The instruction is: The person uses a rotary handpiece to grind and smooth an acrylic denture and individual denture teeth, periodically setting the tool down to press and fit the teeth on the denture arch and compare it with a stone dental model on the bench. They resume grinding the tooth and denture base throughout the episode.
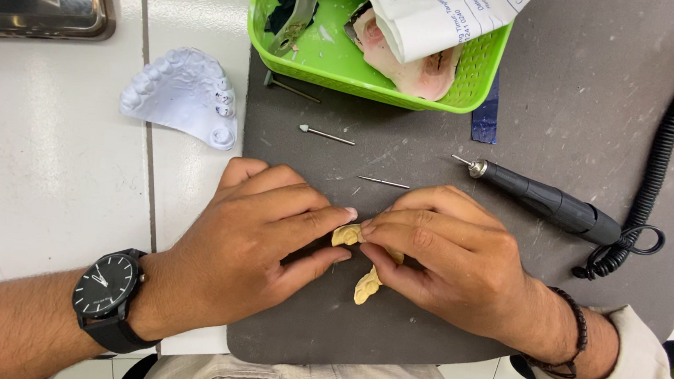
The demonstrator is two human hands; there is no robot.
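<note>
We held a small yellowish dental cast (365,260) between both hands just above the dark grey mat (421,338). The fingers of our left hand (253,243), a black wristwatch (106,292) on its wrist, pinched one end; the fingers of our right hand (450,254) closed round the other. Beyond lay two loose burs (326,135), (383,182) and a black rotary handpiece (546,203) with its coiled cable (672,131). On the white bench (28,151) sat a white plaster jaw model (185,97). Farthest stood a green basket (325,52) holding a pink model (415,65) and paper (437,9).
</note>
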